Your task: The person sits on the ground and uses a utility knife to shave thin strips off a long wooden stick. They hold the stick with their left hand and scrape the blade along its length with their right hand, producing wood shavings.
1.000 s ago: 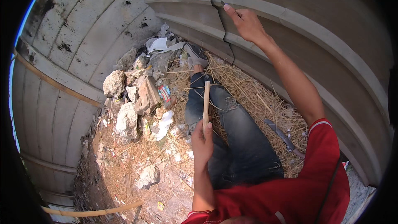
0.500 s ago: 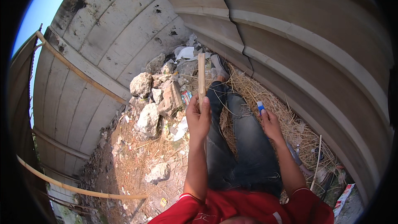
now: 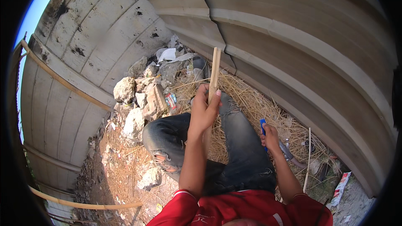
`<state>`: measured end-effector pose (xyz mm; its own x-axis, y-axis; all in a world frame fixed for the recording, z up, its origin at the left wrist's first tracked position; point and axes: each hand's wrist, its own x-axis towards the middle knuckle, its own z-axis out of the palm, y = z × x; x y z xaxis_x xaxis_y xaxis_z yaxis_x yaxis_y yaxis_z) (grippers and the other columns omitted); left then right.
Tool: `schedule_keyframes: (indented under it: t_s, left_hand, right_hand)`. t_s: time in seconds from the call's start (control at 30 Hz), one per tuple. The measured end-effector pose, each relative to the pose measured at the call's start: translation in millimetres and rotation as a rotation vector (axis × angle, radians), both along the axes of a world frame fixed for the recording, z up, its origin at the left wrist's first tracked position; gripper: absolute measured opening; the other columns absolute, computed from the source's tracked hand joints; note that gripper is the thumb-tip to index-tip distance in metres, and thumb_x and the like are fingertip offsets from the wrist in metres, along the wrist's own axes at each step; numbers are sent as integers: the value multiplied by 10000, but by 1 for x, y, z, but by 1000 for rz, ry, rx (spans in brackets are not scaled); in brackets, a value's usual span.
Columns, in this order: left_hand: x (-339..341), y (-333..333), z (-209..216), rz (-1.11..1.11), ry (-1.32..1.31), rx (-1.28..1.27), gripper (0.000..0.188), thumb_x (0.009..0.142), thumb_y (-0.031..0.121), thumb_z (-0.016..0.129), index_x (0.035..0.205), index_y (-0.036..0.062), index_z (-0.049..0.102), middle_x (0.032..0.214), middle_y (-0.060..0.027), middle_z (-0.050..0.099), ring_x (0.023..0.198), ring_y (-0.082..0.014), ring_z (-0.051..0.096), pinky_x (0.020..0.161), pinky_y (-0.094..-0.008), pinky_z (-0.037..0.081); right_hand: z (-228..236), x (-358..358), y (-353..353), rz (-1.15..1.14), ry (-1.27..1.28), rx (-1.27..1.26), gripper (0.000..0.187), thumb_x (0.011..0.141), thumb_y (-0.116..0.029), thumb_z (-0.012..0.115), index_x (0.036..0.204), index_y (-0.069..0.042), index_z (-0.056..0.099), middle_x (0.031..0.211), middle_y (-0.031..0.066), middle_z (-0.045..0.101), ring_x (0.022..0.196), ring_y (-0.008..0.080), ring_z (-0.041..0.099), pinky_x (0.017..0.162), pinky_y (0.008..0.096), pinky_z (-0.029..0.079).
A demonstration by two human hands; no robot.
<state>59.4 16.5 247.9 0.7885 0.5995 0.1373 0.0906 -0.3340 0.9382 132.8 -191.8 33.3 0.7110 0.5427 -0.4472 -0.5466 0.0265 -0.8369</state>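
Observation:
My left hand (image 3: 203,113) is closed around a split bamboo strip (image 3: 215,65), held upright with its upper end rising above the fist. Part of the strip's lower length is hidden behind my wrist and forearm. Off to the right, my right hand (image 3: 271,138) grips a slim blue box cutter (image 3: 262,122), which points upward and shows a little below the fingers too. Whether its blade is out I cannot make out. The cutter and the strip are well apart. My legs in torn jeans (image 3: 247,150) are beneath both hands, the left knee bent outward.
Rough rocks (image 3: 134,123) are heaped to the left. Dry straw (image 3: 247,96) covers ground beside a corrugated metal wall (image 3: 293,54). A concrete panel wall (image 3: 100,46) stands at the far left. A bamboo pole (image 3: 92,206) reaches in from the left, and a thin stick (image 3: 309,155) lies right.
My left knee has bent out to the left. The bamboo strip now tilts slightly rightward and sits nearer the metal wall in view. My right hand is lower, and more of the blue cutter shows.

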Motion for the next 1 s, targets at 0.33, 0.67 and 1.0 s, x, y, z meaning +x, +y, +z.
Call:
schedule_keyframes:
  t_s: [0.33,0.67,1.0]
  left_hand:
    - [-49,27,23,-12,-122,-79,363,1067,344,521,1216,19,587,553,7,524,454,-65,466,453,-218,359]
    - [-66,62,77,95,-373,-44,538,1076,498,388,1001,9,600,461,44,299,385,-63,247,390,-234,196]
    - [-49,105,68,-41,-477,-160,445,1053,302,364,1123,-80,582,511,4,349,437,-93,288,431,-224,240]
  right_hand:
    - [65,3,-5,11,-196,69,333,1048,-396,525,938,-83,562,597,-39,433,469,45,391,425,222,314]
    - [127,48,-40,-263,-473,53,346,1043,-387,522,922,-65,555,616,-28,436,478,44,386,442,215,319]
    - [127,84,-42,-411,-570,-42,359,1027,-398,547,908,-59,561,616,-26,439,479,42,368,438,222,289]
